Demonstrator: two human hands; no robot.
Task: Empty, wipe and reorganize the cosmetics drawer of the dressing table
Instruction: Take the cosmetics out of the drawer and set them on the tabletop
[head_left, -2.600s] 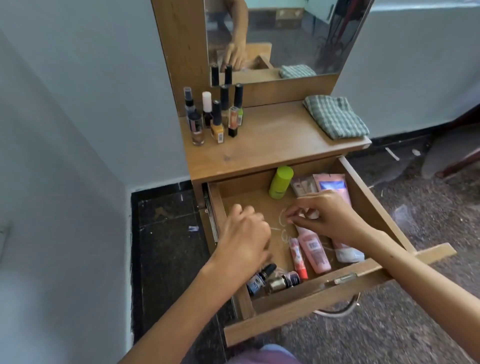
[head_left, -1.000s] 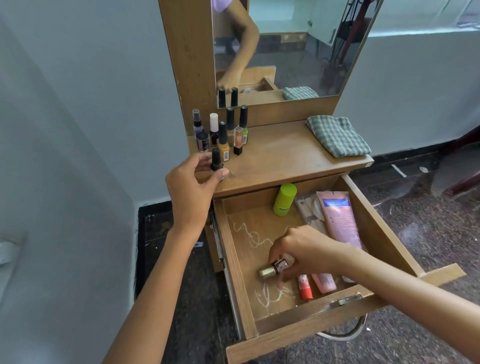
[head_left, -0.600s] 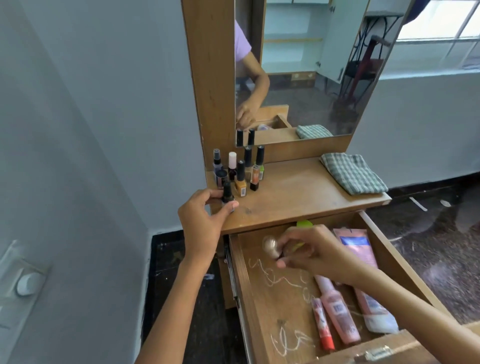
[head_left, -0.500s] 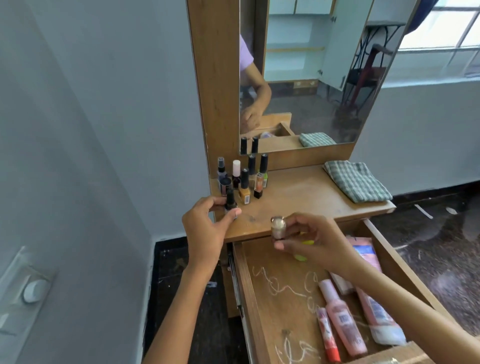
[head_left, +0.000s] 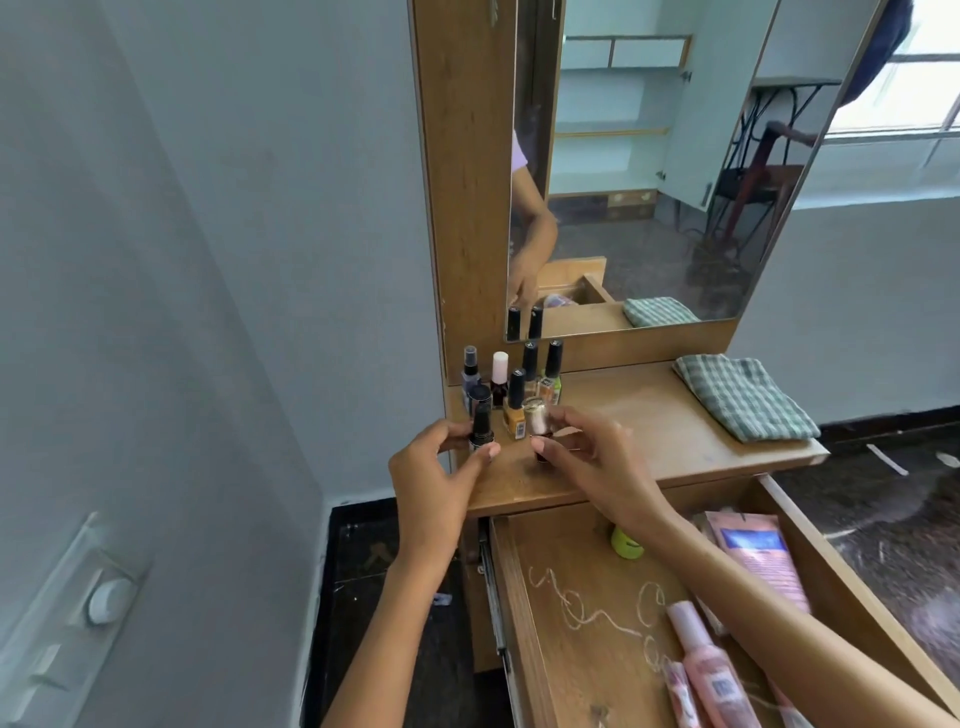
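The wooden drawer (head_left: 524, 644) stands pulled out below the dressing table top (head_left: 639, 441). Inside lie pink tubes (head_left: 701, 670), a large pink tube (head_left: 763, 561) and a green-capped bottle (head_left: 626, 543); white scribbles mark its floor. At the top's left rear stand several nail polish bottles (head_left: 519, 384). My left hand (head_left: 436, 478) grips a black-capped bottle (head_left: 481, 428) upright at the front of that group. My right hand (head_left: 592, 457) holds a silver-capped bottle (head_left: 537, 421) upright on the top, next to the yellow polish.
A folded green checked cloth (head_left: 743, 397) lies on the right of the table top. The mirror (head_left: 649, 166) rises behind in its wooden frame. A grey wall is close on the left, and dark floor (head_left: 374, 597) surrounds the table.
My right hand lifted the silver-capped bottle out of the drawer and brought it onto the table top beside the other bottles. My left hand stayed on the black-capped bottle.
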